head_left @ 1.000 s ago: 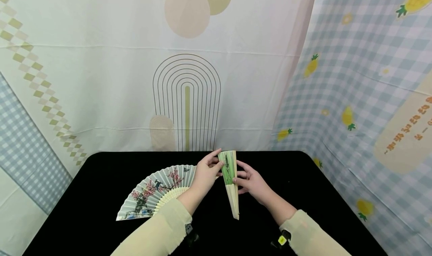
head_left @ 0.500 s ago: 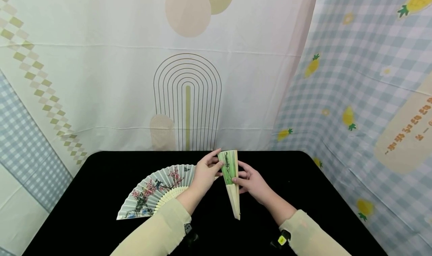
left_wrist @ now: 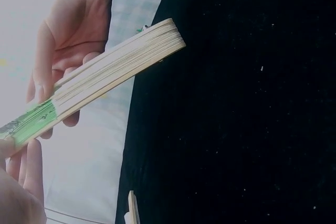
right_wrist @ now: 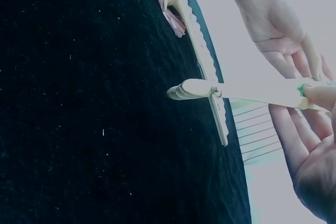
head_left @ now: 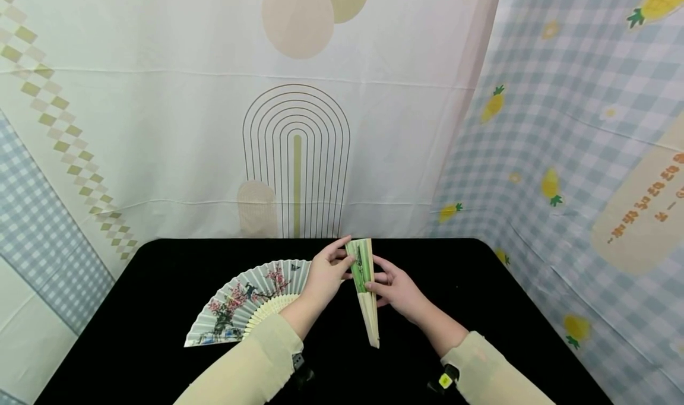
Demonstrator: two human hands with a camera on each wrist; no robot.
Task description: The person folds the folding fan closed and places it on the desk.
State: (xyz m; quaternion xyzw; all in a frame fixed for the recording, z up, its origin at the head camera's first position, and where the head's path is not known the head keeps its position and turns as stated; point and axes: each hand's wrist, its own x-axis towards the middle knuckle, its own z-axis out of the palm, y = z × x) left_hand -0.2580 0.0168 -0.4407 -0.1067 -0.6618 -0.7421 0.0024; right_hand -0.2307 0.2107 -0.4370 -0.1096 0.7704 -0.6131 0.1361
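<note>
A folded hand fan (head_left: 361, 268), its leaf green and its ribs pale wood, is held up between both hands above the black table. My left hand (head_left: 322, 277) pinches the green end with thumb and fingers. Lower down, my right hand (head_left: 399, 290) grips it near where the green meets the wood, thumb in front and fingers behind. The bare rib end points down toward me, and the left wrist view shows the stacked ribs (left_wrist: 121, 64) pressed together. Left of the hands lies a spread fan (head_left: 235, 307) with pink blossoms painted on grey; my left forearm hides part of it.
The black tabletop (head_left: 438, 357) ends at a white patterned curtain (head_left: 395, 155) behind, with a blue checked curtain (head_left: 534, 227) on the right. A pink tassel (right_wrist: 174, 22) lies by the spread fan in the right wrist view.
The folded fan turned slightly to the right half a second ago and has swung back a little to the left. Both hands keep their hold, almost in place.
</note>
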